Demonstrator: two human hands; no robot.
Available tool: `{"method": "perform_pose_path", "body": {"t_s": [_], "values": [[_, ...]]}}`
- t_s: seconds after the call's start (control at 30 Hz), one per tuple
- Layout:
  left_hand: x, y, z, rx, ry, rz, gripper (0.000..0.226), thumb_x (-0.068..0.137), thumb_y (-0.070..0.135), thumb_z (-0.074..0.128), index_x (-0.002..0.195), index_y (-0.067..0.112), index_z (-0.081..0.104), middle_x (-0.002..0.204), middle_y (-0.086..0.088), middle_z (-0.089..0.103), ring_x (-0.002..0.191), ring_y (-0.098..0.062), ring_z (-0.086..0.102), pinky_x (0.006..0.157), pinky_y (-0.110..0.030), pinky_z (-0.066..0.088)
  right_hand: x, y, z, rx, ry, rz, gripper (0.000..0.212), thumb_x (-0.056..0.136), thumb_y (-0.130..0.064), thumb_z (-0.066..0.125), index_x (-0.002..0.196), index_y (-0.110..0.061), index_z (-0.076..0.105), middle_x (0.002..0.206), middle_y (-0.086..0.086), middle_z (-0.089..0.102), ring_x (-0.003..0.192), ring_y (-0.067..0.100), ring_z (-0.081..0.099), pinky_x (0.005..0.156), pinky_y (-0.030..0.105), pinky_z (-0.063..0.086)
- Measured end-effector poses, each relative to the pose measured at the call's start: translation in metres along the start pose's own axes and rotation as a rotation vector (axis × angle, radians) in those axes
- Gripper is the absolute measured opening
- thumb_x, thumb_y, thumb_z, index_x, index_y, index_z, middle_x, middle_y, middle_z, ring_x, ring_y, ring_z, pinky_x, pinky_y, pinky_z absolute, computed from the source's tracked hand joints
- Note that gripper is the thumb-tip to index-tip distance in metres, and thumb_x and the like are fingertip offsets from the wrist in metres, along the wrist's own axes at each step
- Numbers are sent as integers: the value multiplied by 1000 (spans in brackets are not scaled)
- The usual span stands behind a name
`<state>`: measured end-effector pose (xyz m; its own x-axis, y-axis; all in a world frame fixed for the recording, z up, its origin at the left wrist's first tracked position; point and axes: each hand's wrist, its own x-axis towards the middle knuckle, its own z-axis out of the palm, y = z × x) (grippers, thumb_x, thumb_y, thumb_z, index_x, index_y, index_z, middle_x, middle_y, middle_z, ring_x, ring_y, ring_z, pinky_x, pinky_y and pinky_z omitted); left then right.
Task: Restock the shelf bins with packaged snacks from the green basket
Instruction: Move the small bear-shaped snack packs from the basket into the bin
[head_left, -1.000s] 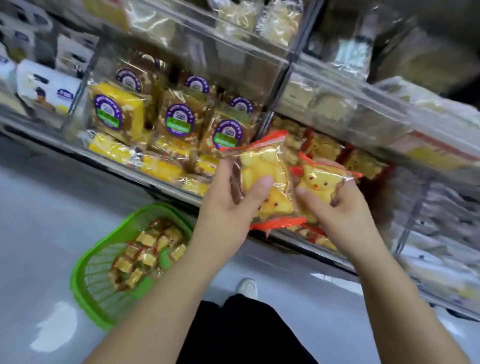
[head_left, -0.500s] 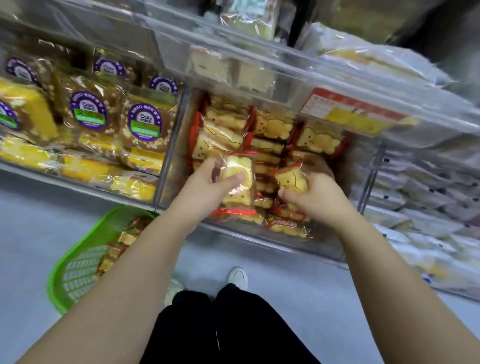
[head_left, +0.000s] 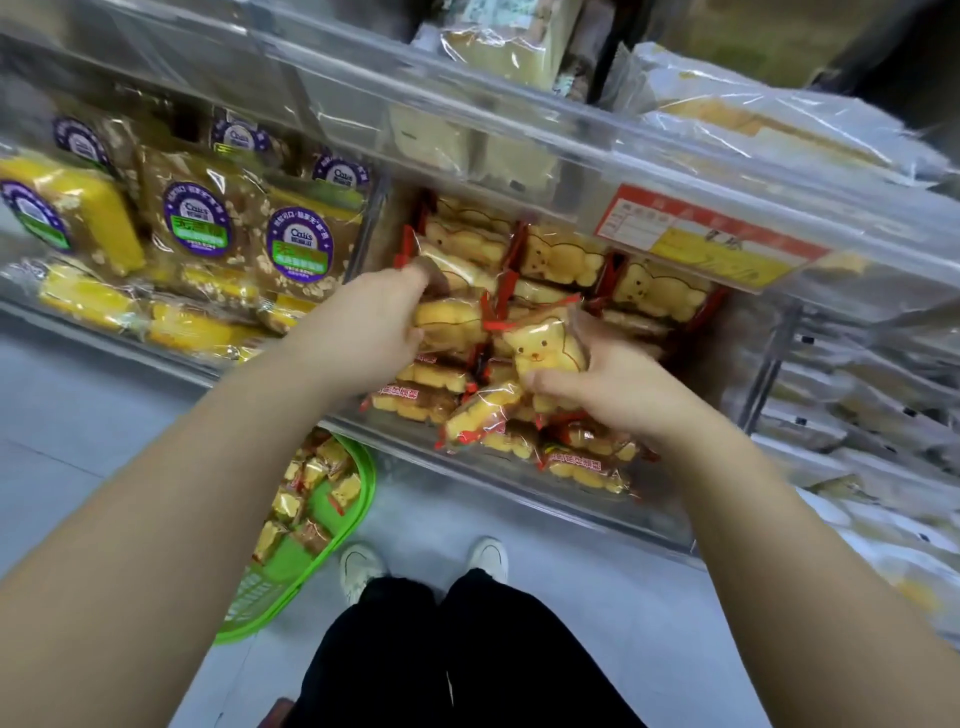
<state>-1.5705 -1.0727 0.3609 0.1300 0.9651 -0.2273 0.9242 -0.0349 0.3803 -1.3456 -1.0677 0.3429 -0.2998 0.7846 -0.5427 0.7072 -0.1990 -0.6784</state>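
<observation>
Placing step: both hands were inside the clear bin (head_left: 519, 499), left hand (head_left: 363, 322) gripping one bear cake (head_left: 449, 322), right hand (head_left: 608, 384) gripping another bear cake (head_left: 545, 345) upright, above the packs (head_left: 582, 467) already stacked there. The basket (head_left: 358, 499) sat on the floor below-left with packs left in it. Next move probably called for setting both down flat, letting go, then reaching to the basket.

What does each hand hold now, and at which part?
The left hand grips one bear-cake packet at its left end. The right hand holds another bear-cake packet by its lower part.
</observation>
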Motion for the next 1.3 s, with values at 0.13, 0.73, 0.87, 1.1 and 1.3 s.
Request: {"method": "perform_pose_path", "body": {"t_s": [0.13,0.73,0.87,1.1,1.3], "values": [[10,6,12,196,-69,108,48,82,-4,56,126,15,54,123,-13,54,116,-31,49,96,-41,44,-1,-4,-6,-1,-216,-38,18,80,-26,68,95,-21,60,68,-11,63,53,-3,56,59,20,47],[-66,-1,39,-859,290,-311,39,92,1,45,120,29,48,130,6,48,108,10,49,83,-3,41,22,-40,87,-336,507,-367,55,62,-37,81,97,-16,44,100,3,50,89,20,51,65,29,38],[-70,5,51,-785,166,-287,48,93,5,48,137,19,37,147,10,20,133,-12,34,110,-34,33,21,-37,85,118,330,-209,65,56,-34,86,98,-23,37,95,-6,45,78,8,50,65,18,42],[-57,-5,33,-222,171,-101,58,82,-5,59,133,19,47,150,2,30,109,-23,58,94,-33,46,-15,9,43,-387,105,-69,59,80,-38,67,132,-19,46,126,5,55,116,20,49,93,30,40],[-32,-3,19,38,66,0,44,84,10,65,126,14,53,130,-5,47,94,-29,61,80,-43,52,-19,7,45,-482,-5,30,66,75,-40,72,131,-16,48,119,7,44,111,21,44,92,28,36]]}}
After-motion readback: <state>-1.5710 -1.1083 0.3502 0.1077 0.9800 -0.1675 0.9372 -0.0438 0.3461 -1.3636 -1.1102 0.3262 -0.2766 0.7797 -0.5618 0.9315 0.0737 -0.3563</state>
